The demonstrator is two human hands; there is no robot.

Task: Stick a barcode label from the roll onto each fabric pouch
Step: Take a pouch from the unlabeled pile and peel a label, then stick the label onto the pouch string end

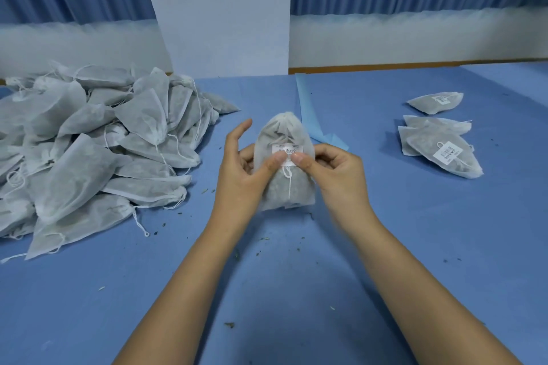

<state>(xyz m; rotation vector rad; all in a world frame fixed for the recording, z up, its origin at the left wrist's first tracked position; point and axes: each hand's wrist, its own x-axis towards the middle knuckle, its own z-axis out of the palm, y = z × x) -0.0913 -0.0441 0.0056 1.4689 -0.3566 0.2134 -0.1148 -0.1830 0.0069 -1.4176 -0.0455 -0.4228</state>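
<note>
fabric pouches, unlabelled heap (89, 142): the biggest mass on the blue table (296, 290), far left. likely the supply, kept apart from finished work. the frame cuts off its left edge, so count unknown.

labelled pouches (441, 151): small group well apart on the right, barcode faces up. judged the done stack.

held pouch (284, 192): centre, upright, drawstring mouth up, so its flat face meets the thumbs. whether its bottom rests on the table cannot be told.

left hand (240, 169): grips the pouch's left side, thumb on the front, forefinger raised free. its other fingers are mostly hidden behind the fabric.

right hand (335, 169): grips the right side, fingers curled, thumb on the front. slightly blurred.

blue strip (305, 109): lies behind the pouch. possibly label backing, unsure.

label (287, 152): white, on the pouch's upper front. both thumb tips press its lower edge, judged smoothing it down. print too blurred to read.

drawstring (288, 184): hangs below the label.

label roll: not visible.
</note>
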